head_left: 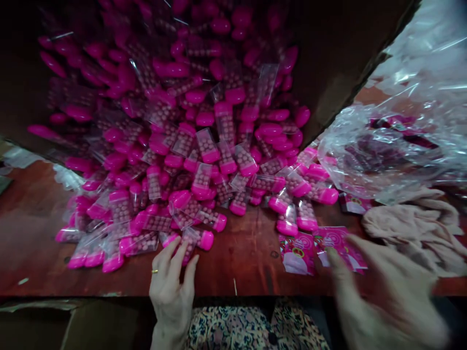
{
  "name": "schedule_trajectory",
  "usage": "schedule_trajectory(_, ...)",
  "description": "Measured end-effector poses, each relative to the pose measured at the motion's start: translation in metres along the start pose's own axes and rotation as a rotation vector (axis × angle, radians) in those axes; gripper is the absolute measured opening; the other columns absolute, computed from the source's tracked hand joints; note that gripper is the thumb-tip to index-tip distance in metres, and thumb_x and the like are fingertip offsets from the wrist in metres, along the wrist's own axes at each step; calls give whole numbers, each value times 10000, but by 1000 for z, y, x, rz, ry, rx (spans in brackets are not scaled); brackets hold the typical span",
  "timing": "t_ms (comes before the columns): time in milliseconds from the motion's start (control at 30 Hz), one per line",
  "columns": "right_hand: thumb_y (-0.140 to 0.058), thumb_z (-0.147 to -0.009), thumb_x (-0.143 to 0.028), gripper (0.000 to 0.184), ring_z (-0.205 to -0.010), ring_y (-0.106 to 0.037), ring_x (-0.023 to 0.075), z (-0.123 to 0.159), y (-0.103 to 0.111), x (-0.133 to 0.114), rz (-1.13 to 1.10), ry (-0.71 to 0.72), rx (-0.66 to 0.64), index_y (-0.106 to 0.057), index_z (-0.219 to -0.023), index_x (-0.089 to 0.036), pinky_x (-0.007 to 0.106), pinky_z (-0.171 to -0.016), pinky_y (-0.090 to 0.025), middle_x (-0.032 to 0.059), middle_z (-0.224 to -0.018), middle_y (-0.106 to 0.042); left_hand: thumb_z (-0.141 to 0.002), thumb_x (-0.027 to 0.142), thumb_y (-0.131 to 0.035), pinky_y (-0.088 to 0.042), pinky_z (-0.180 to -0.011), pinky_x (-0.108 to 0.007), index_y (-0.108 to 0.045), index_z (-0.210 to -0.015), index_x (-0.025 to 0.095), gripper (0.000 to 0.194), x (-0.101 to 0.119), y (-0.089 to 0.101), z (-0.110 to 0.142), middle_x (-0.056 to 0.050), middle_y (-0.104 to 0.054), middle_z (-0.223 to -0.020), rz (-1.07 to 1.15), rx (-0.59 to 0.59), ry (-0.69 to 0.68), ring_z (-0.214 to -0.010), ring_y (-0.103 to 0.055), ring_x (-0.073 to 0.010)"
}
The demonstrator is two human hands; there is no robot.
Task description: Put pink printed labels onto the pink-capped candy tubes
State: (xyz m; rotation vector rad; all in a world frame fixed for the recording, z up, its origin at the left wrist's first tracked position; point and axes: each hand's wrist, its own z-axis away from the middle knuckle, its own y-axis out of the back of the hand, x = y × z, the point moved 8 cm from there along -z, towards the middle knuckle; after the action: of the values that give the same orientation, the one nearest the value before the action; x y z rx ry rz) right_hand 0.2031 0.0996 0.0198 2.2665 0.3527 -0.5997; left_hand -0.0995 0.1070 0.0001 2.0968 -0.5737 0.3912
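My left hand [171,277], with a gold ring on one finger, reaches the front edge of the pile. Its thumb and fingers are apart around the lower end of a small clear candy container [189,238] full of pinkish beads. The fingertips seem to touch it; a firm grip does not show. At the right, my right hand [390,291] is smeared by motion, thumb and forefinger spread over a pink printed packet [339,245]. A second pink printed packet [297,253] lies flat to its left. Many more pink-capped containers [204,180] lie heaped in front of me.
A large dark cardboard box [339,63] tipped toward me spills the containers onto the reddish wooden table [248,257]. Crumpled clear plastic [394,150] with pink printed pieces inside lies at the right. A beige cloth [412,228] sits below it.
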Motion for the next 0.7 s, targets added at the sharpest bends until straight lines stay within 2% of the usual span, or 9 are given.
schedule_trajectory(67, -640, -801, -140, 280, -884, -562, 221, 5, -19, -40, -100, 160, -82, -610, -1073, -204, 398, -818, -435, 61, -916, -616, -690, 20, -671, -418, -916, -417, -526, -1285, 243, 651, 4, -9, 3, -122, -612, -1145, -22, -5, -55, -1024, -553, -268)
schedule_trajectory(167, -613, -800, -63, 243, -844, -552, 204, 21, -40, -62, -197, 214, -181, -613, -1021, -165, 364, -746, -476, 66, -877, -622, -717, 15, -639, -448, -893, -411, -522, -1281, 231, 616, 24, -27, 4, -129, -610, -1141, 46, -46, -94, -1037, -553, -271)
schedule_trajectory(267, -595, -818, -68, 196, -844, -541, 211, 37, -45, -56, -136, 189, -209, -621, -997, -143, 369, -731, -484, 80, -871, -628, -745, 4, -595, -485, -856, -407, -583, -1197, 186, 487, 43, -42, -2, -138, -630, -1098, 131, -73, -149, -1027, -564, -272)
schedule_trajectory(367, -610, -818, -92, 162, -835, -536, 215, 42, -34, -42, -25, 147, -144, -632, -972, -134, 388, -746, -471, 85, -865, -633, -760, -30, -556, -509, -840, -405, -629, -1088, 137, 376, 56, -52, -12, -147, -645, -1064, 180, -106, -255, -1022, -563, -264)
schedule_trajectory(467, -593, -841, -140, 137, -817, -508, 218, 40, -28, -27, 75, 95, -126, -640, -969, -125, 389, -719, -461, 94, -857, -619, -742, -71, -550, -515, -852, -420, -624, -1065, 93, 369, 61, -59, -17, -174, -632, -1073, 235, -166, -355, -1053, -541, -272)
schedule_trajectory(700, -598, -836, -135, 116, -827, -472, 216, 38, -31, -10, 82, 67, -118, -665, -929, -152, 371, -693, -461, 77, -837, -591, -730, -111, -511, -506, -857, -462, -598, -1099, 75, 422, 59, -60, 6, -205, -587, -1140, 223, -280, -453, -1110, -493, -311)
